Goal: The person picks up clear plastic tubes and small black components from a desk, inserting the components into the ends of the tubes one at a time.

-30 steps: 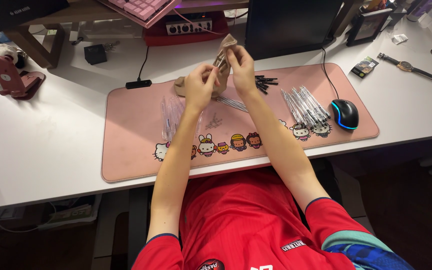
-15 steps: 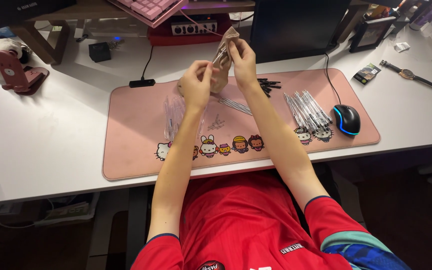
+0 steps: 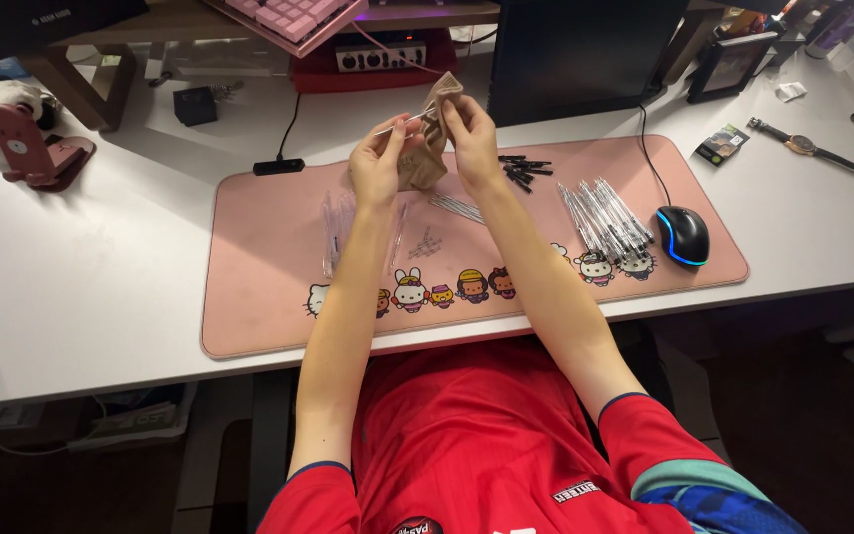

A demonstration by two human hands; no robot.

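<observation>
Right hand [image 3: 469, 133] pinches top of small brown paper bag [image 3: 431, 138] held above pink desk mat [image 3: 269, 297], left hand [image 3: 378, 168] pinches thin clear pen tube [image 3: 399, 123] at bag's mouth, more tubes [image 3: 605, 213] lying beside mouse [image 3: 684, 234].

Small tan paper bag [image 3: 431, 133], crumpled, held upright above pink mat, thin clear pen tube [image 3: 399, 123], prob. poking out left

A pale pink rectangular desk mat [image 3: 269, 247] bears a row of cartoon figures; the small crumpled paper bag [image 3: 432, 133] is tan; the computer mouse [image 3: 684, 234] is black, edged blue.
</observation>
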